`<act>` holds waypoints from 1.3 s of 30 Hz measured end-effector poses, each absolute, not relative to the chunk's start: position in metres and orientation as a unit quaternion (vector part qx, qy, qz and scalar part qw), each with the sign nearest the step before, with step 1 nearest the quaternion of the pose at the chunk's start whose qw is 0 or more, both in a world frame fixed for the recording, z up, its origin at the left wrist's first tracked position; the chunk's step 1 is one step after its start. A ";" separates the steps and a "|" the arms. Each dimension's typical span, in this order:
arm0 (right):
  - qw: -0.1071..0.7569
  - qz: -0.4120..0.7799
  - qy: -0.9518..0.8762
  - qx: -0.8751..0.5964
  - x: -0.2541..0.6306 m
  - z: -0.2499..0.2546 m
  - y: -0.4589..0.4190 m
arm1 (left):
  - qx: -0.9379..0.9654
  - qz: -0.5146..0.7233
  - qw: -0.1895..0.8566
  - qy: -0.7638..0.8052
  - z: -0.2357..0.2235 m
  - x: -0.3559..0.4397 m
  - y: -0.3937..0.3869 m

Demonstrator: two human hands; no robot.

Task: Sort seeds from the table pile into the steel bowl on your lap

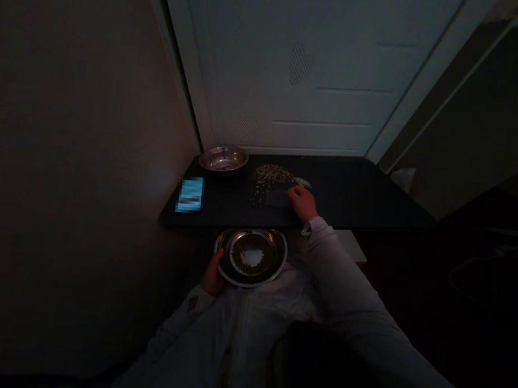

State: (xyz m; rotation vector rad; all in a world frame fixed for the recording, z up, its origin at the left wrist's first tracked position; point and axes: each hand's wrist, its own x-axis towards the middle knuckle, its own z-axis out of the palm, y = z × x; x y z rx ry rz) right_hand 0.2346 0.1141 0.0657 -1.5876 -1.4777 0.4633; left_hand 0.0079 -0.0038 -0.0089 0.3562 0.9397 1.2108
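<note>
My left hand [213, 274] grips the left rim of a steel bowl [275, 267] held just below the front edge of a dark table [353, 195]; the bowl holds some small grains. My right hand [303, 201] rests on the table, its fingers curled over a dark flat object [277, 196] that I cannot make out. Just beyond it lies a heap of small greenish grains [272, 176], with a scatter trailing toward the flat object. The room is very dim.
A second steel bowl [223, 158] sits at the table's far left corner. A lit blue screen [190, 194] lies at the left edge. A white door [304, 72] stands behind the table, a wall to the left, dark furniture to the right.
</note>
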 end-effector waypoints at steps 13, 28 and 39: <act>0.388 0.206 -0.641 -0.630 0.234 0.066 0.111 | 0.183 0.546 0.684 0.448 -0.012 0.007 -0.003; 0.300 0.274 -0.705 -0.581 0.226 0.068 0.095 | 0.143 0.542 0.683 0.468 -0.006 0.009 -0.003; 0.371 0.373 -0.697 -0.487 0.223 0.066 0.089 | 0.151 0.538 0.707 0.432 -0.005 0.010 -0.004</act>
